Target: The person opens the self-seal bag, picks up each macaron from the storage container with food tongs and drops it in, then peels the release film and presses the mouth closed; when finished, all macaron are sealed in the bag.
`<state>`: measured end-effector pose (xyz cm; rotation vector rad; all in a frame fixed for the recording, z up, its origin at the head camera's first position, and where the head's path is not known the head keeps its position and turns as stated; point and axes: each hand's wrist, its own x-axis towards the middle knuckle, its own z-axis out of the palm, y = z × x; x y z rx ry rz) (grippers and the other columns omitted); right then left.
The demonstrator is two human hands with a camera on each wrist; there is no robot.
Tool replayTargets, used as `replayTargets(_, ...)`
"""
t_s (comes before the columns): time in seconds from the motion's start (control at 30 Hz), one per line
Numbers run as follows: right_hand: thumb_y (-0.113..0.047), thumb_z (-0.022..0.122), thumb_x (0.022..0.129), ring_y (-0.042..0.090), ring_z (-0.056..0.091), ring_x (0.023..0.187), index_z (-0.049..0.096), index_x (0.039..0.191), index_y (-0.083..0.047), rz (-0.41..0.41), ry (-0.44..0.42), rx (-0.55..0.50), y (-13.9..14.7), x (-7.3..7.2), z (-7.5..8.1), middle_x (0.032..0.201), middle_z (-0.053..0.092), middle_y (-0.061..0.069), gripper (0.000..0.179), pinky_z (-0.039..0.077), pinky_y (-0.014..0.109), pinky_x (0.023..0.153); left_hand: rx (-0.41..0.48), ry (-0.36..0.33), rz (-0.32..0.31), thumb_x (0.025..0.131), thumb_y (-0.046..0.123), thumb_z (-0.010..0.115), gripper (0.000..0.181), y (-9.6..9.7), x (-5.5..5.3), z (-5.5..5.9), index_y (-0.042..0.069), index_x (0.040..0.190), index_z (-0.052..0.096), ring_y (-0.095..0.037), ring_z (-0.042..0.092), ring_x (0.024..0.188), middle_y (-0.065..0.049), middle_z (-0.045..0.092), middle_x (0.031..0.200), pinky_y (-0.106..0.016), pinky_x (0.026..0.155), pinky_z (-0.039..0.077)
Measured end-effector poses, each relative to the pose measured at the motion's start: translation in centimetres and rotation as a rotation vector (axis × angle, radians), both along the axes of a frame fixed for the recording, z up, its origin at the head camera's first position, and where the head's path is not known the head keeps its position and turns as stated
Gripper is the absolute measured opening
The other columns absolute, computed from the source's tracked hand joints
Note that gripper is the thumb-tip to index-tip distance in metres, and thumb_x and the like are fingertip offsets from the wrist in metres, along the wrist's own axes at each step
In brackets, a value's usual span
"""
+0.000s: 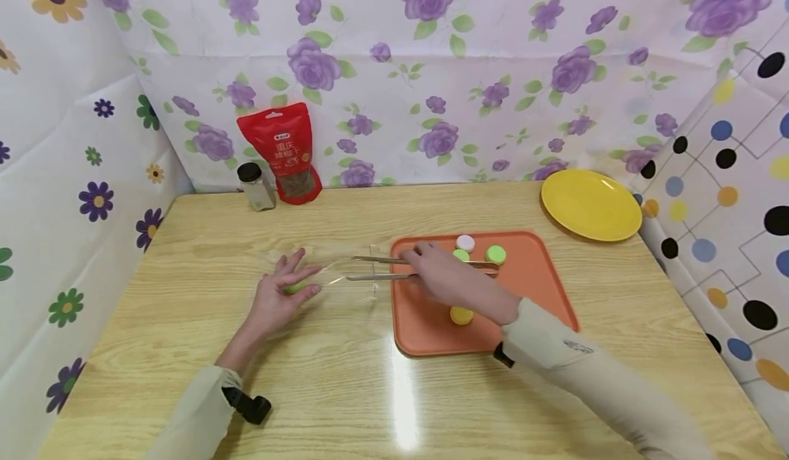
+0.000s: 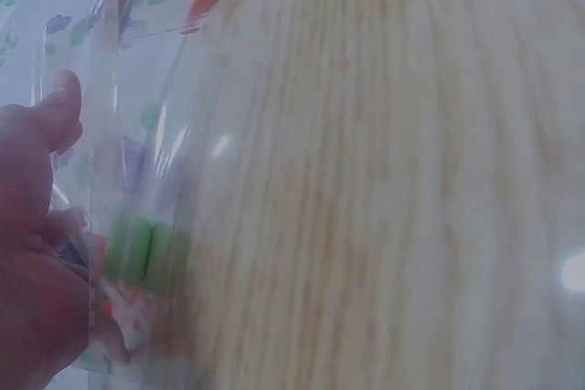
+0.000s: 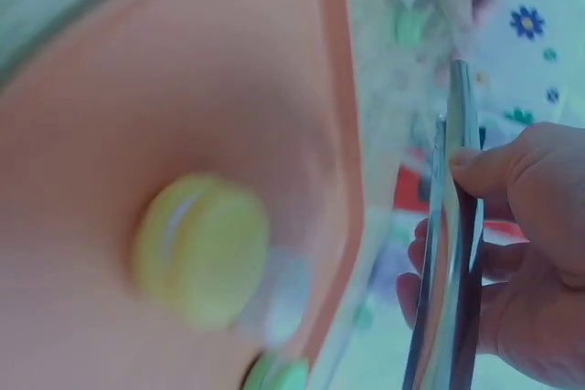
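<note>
My left hand [image 1: 277,301] holds a clear plastic box [image 1: 354,294] lying lengthwise on the table, fingers on one side and thumb on the other. Two green macarons [image 2: 146,253] show through its wall, side by side near the hand. My right hand [image 1: 439,272] grips metal tongs [image 3: 448,226] from above, thumb against fingers. The tong tips point left over the box's right end, slightly apart, with nothing between them. Below the right hand is an orange tray [image 1: 431,337] bearing a yellow macaron [image 1: 461,315], a pale pink macaron [image 1: 465,243] and green macarons [image 1: 496,254]. My right forearm hides part of the tray.
A yellow plate [image 1: 592,205] lies at the back right. At the back left stand a red pouch [image 1: 283,152] and a black-capped jar [image 1: 256,187]. Patterned cloth walls [image 1: 382,104] rise along the table's back and both sides.
</note>
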<state>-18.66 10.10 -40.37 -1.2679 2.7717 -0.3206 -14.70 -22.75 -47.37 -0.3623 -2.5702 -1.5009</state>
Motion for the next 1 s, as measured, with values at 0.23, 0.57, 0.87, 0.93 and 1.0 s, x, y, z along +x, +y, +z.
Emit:
replayTargets(0.23, 0.001, 0.066, 0.092, 0.034, 0.055, 0.095, 0.053, 0.129, 0.008, -0.083, 0.053, -0.154, 7.1, 1.0, -0.6, 0.110, 0.056, 0.022, 0.040, 0.052, 0.042, 0.072, 0.018, -0.005, -0.007, 0.088, 0.005, 0.077, 0.033, -0.2, 0.1, -0.4, 0.000, 0.120, 0.072, -0.056, 0.013, 0.143, -0.025, 0.038, 0.152, -0.081, 0.101, -0.003)
replayTargets(0.57, 0.009, 0.069, 0.082, 0.037, 0.057, 0.094, 0.054, 0.127, 0.006, -0.189, 0.077, -0.205, 16.4, 2.7, -0.4, 0.106, 0.059, 0.022, 0.047, 0.052, 0.047, 0.071, 0.026, 0.002, -0.006, 0.088, 0.004, 0.077, 0.032, -0.2, 0.1, -0.3, -0.001, 0.119, 0.072, -0.055, 0.013, 0.143, -0.025, 0.038, 0.152, -0.081, 0.101, -0.004)
replayTargets(0.87, 0.013, 0.073, 0.077, 0.029, 0.061, 0.085, 0.056, 0.128, 0.007, -0.163, 0.123, -0.213, 22.1, 3.6, -1.5, 0.098, 0.061, 0.012, 0.054, 0.054, 0.040, 0.065, 0.022, 0.025, 0.000, 0.087, 0.002, 0.077, 0.031, -0.1, 0.1, -0.3, -0.002, 0.117, 0.073, -0.057, 0.016, 0.141, -0.026, 0.040, 0.151, -0.082, 0.100, -0.001)
replayTargets(0.93, 0.014, 0.076, 0.076, 0.029, 0.062, 0.083, 0.056, 0.129, 0.005, -0.149, 0.156, -0.219, 22.9, 3.8, -1.8, 0.099, 0.062, 0.013, 0.057, 0.053, 0.042, 0.065, 0.028, 0.021, -0.004, 0.087, 0.002, 0.077, 0.031, 0.0, 0.1, -0.2, -0.002, 0.118, 0.073, -0.057, 0.015, 0.142, -0.026, 0.039, 0.151, -0.082, 0.100, -0.001)
replayTargets(1.0, 0.013, 0.078, 0.075, 0.028, 0.060, 0.082, 0.057, 0.130, 0.004, -0.156, 0.179, -0.204, 23.6, 4.1, -2.0, 0.099, 0.062, 0.013, 0.059, 0.052, 0.043, 0.065, 0.032, 0.017, -0.007, 0.088, 0.003, 0.077, 0.031, 0.0, 0.1, -0.2, -0.002, 0.118, 0.072, -0.056, 0.015, 0.142, -0.025, 0.039, 0.151, -0.082, 0.100, -0.002)
